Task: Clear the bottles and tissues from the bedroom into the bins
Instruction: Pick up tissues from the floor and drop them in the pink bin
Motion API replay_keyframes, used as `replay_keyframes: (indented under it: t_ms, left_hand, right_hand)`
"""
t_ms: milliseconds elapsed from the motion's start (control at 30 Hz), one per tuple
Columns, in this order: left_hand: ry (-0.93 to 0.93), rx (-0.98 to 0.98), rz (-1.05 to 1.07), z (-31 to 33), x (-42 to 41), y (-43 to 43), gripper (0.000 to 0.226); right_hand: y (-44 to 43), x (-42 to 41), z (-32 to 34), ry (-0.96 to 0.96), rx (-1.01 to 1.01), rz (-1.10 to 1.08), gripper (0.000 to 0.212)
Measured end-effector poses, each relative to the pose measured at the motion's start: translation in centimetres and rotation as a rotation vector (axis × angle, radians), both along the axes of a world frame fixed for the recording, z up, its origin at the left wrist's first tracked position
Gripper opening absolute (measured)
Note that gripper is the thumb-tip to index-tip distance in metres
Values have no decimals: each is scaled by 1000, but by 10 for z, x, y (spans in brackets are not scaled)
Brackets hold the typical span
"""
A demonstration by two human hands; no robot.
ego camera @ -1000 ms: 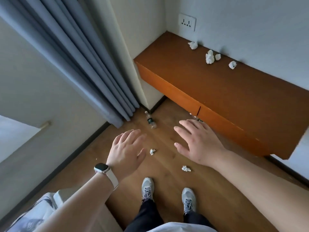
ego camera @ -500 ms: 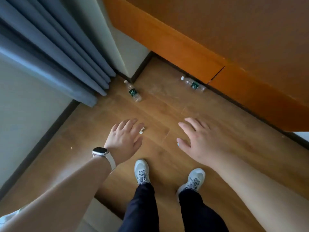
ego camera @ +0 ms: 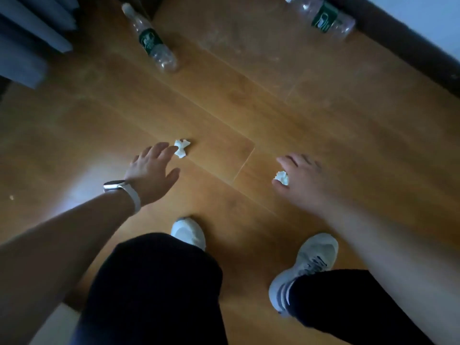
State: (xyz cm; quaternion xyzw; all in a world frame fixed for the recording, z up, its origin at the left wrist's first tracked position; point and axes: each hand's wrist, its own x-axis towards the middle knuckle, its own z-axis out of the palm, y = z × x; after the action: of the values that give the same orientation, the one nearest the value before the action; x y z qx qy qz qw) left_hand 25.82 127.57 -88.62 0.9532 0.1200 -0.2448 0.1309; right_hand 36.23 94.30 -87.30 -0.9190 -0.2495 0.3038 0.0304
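**Both hands reaching the floor tissues**

The person is bending much lower than half a second ago: the orange cabinet front is dropping out of view, the wooden floor (ego camera: 249, 115) is filling the frame, and the hands, which were hovering above it, are now arriving at the litter.

The left hand (ego camera: 151, 170), wearing a watch (ego camera: 115, 186), is lying wide and flat, its straight fingertips (ego camera: 169, 148) just touching the left tissue (ego camera: 182, 148) without holding it.

The right hand (ego camera: 305, 178) is curving its forefinger and thumb around the right tissue (ego camera: 282, 177), which was hidden under that hand a moment ago. Whether they are already pinching it cannot be told through the blur.

So the first pickups are probably beginning, and nothing is cleared yet.

The left bottle (ego camera: 151, 39) is lying beside the grey curtain (ego camera: 32, 33), and the right bottle (ego camera: 323, 16) is lying against the dark skirting, both well apart from the hands. No bin is showing.

Each bottle is carrying a green label with white marks, but the writing is too small and blurred to read.
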Motion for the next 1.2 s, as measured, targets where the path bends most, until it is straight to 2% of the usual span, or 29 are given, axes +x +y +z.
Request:
replay_keyframes:
  t_ms: [167, 300, 433, 700, 800, 933, 1033, 1200]
  left_hand:
    - [93, -11, 110, -88, 4, 7, 59]
    - [59, -51, 226, -132, 15, 16, 62]
    - [60, -78, 237, -160, 29, 21, 62]
    - [52, -125, 251, -172, 34, 18, 37]
    - [19, -196, 271, -154, 33, 14, 37]
    - [-11, -252, 312, -89, 33, -3, 34]
    - [-21, -275, 321, -15, 25, -17, 30]
    - [-74, -326, 391, 124, 8, -35, 26]
  right_hand:
    - [-26, -1, -93, 104, -111, -157, 54]
    - [-36, -9, -138, 141, -140, -218, 59]
    - [-39, -18, -163, 151, -141, -245, 56]
    - [-35, -19, -187, 151, -99, -257, 35]
    - [-32, -19, -179, 144, -79, -260, 30]
    - [-22, -20, -134, 109, 6, -266, 28]
    - [-13, -23, -73, 110, 52, -284, 29]
    - [-4, -23, 65, 83, 148, -278, 29]
